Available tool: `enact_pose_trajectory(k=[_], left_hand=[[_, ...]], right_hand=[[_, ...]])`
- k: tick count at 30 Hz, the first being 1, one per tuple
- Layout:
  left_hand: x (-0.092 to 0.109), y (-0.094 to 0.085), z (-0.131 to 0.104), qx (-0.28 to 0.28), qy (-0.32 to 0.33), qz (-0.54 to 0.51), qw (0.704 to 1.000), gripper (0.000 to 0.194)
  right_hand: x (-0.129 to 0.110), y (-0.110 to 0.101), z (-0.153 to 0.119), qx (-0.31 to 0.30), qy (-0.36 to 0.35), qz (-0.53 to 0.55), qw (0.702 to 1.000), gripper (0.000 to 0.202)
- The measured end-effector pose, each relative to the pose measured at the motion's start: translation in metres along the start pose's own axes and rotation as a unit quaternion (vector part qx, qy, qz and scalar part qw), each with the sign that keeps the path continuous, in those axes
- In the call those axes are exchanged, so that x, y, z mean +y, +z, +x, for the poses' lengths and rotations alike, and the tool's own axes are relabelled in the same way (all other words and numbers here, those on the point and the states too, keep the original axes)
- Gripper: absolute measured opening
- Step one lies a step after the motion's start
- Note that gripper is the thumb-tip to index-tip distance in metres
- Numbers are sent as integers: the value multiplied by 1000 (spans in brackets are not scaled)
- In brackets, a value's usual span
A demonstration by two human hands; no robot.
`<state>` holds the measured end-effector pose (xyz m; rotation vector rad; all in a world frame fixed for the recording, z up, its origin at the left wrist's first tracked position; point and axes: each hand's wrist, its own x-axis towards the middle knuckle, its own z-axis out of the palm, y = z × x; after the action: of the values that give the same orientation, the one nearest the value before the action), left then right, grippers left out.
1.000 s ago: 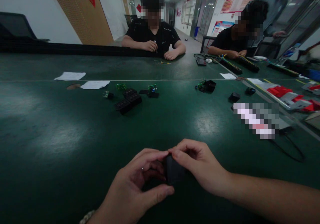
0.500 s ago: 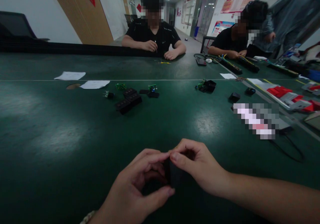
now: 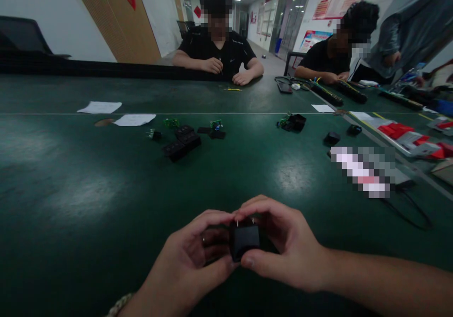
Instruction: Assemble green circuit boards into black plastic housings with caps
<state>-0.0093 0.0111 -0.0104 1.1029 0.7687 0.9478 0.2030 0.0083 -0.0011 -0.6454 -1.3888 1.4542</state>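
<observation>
A small black box-shaped plug [image 3: 247, 239] with two metal prongs on its far side is held between both hands, above the near part of the green table [image 3: 134, 185]. My left hand [image 3: 198, 251] grips its left side, the thumb at the lower left corner and the fingers behind. From the right, my right hand [image 3: 283, 241] has its thumb on the lower front edge and its fingertips over the top, near the prongs.
Black casings [image 3: 182, 142] and green circuit boards [image 3: 171, 123] lie left of centre. More black parts [image 3: 296, 122] sit right. Papers [image 3: 134, 120] lie at left. Two people [image 3: 215, 48] [image 3: 325, 55] sit across the table; another person [image 3: 406, 29] stands at right.
The black plug has been turned, so its flat face and prongs now show. My right thumb has moved down to its lower edge, and my left thumb has come against it.
</observation>
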Motion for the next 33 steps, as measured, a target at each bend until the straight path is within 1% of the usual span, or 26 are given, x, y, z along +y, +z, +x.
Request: enact_pose_trajectory(k=[3,6,8,10,12,14,17,18,21,24,27,30,33], left_hand=[[1,1,-1,6,23,8,1000,42],[0,1,-3,4,23,18,1000,43],[-1,2,-4,11,25,19,999,42],[-2,3,-4,23,25,19,999,41],[0,4,-5,31,18,23,999,40],[3,6,-5,34,21,29,999,39],[10,9,-4,50,6,53,997,40],[12,9,-4,54,7,60,997,41],[14,10,-3,71,32,84,993,43],[11,7,-4,84,62,123,987,43],[8,4,-6,76,76,145,984,43],[8,2,-8,62,74,160,982,41],[11,2,-7,59,56,154,985,39]], right_hand=[[-2,-1,2,3,-13,-15,1000,49],[-3,-2,5,8,7,15,1000,38],[-4,-3,6,12,26,27,999,23],[-4,-3,7,20,36,17,999,6],[-4,-3,8,24,39,-1,999,13],[-3,-2,6,18,37,-5,999,9],[-1,0,3,14,40,-8,999,39],[-1,1,2,18,45,-13,999,44],[0,1,0,30,71,-16,997,41],[-1,-1,1,24,103,11,994,33],[-1,-2,4,22,118,36,992,22],[-1,-2,5,26,125,43,991,20],[-1,-3,4,32,121,41,991,19]])
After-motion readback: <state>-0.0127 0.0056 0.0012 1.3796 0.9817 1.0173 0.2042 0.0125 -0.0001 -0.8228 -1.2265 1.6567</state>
